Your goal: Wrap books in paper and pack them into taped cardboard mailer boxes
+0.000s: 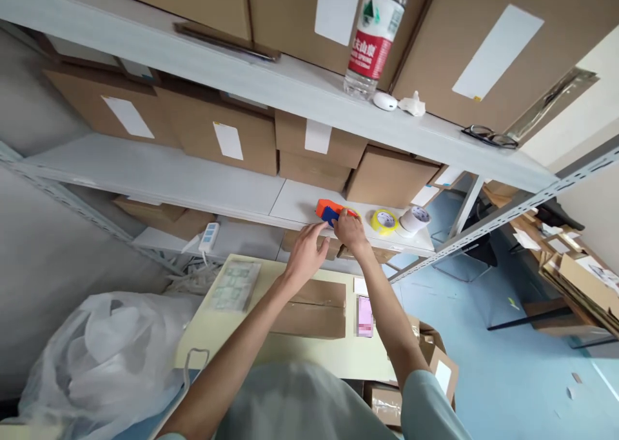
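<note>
An orange and blue tape dispenser (pixel 327 211) is at the front of the middle shelf, its right part covered by my fingers. My right hand (pixel 350 230) is closed around that right part. Close to its left end is my left hand (pixel 305 254), with the fingers stretched forward and apart; I cannot tell whether the fingertips touch it. A roll of yellow tape (pixel 384 221) and a white roll (pixel 414 220) rest to the right on the shelf. Below my forearms, a closed brown cardboard box (pixel 312 311) lies on the pale yellow table (pixel 290 356).
Cardboard boxes (pixel 391 177) line the shelves. On the upper shelf stand a water bottle (pixel 372 40) and glasses (pixel 491 137). A phone (pixel 364 316) and plastic packets (pixel 236 285) are on the table. A white plastic bag (pixel 106 356) bulges at left; a power strip (pixel 209 237) sits lower.
</note>
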`<state>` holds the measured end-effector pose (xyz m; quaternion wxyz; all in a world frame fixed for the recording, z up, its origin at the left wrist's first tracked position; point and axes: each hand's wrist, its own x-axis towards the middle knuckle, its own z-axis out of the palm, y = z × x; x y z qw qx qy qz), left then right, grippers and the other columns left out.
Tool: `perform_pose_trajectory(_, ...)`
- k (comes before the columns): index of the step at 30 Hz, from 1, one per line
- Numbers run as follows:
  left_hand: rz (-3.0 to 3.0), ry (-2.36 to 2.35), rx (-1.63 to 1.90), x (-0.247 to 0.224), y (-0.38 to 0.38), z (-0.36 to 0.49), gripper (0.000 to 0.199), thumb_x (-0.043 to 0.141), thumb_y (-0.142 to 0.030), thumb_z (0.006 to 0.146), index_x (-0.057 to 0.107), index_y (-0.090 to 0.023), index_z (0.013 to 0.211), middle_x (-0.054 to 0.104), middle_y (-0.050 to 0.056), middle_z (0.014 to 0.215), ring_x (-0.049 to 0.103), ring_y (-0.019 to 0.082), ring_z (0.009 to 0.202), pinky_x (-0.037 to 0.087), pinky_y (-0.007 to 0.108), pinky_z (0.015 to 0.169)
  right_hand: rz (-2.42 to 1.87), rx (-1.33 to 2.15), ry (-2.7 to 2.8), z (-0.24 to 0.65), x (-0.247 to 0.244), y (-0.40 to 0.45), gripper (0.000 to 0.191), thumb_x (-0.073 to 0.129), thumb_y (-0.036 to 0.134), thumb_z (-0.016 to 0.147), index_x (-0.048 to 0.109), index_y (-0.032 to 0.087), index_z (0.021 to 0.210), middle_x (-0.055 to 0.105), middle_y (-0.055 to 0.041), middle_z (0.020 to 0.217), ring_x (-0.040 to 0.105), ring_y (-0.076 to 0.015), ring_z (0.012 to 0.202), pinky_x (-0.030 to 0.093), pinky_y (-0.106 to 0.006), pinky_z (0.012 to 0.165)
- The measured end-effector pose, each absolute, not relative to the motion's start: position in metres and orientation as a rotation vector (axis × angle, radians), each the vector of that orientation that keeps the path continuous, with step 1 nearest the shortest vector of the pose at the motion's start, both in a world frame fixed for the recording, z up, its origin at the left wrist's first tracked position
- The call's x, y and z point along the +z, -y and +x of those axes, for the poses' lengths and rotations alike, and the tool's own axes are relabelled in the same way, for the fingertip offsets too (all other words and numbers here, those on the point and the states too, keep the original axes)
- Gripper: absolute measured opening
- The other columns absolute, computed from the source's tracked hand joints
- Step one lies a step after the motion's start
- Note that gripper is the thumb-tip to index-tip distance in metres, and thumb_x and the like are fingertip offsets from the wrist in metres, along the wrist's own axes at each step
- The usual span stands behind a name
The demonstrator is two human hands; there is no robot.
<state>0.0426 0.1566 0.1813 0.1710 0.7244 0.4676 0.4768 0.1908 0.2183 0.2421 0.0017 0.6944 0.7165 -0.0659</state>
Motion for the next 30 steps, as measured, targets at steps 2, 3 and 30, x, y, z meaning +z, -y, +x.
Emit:
perform_pose_trajectory(2,2.022,-1.350,1.349,0.179,-0.153,0.030,0.035,0.060,-0.023,0.105,0.069,-0.021,0.139,0.078,0.013,0.138,0.072,0.029,0.132,0.059,0.048,0.117,2.157,-0.161,-2.272,0.183,0.230,-0.227,0.048,0.049,0.025,0.117,0.051,-0.004,0.155,0.077,-0.0296,0.135,0.070,-0.0351,0.138,0.040,-0.042,0.122)
perform_pose_trajectory(3,2.004,-1.360,1.344,0.177,-0.151,0.024,0.034,0.059,-0.024,0.105,0.069,-0.021,0.138,0.077,0.013,0.138,0.073,0.029,0.132,0.060,0.047,0.116,2.156,-0.131,-2.285,0.179,0.224,-0.231,0.049,0.050,0.024,0.116,0.051,-0.004,0.156,0.075,-0.0298,0.139,0.067,-0.0350,0.141,0.038,-0.043,0.124)
perform_pose_trajectory(30,1.372,-1.970,0.721,0.013,-0.025,-0.035,0.061,0.078,-0.062,0.087,0.063,-0.019,0.127,0.074,0.021,0.130,0.070,0.040,0.130,0.057,0.054,0.113,2.872,-0.629,-1.795,0.186,0.033,0.005,0.101,0.047,0.071,0.110,0.027,-0.006,0.171,0.051,-0.0412,0.163,0.053,-0.0447,0.156,0.047,-0.057,0.124)
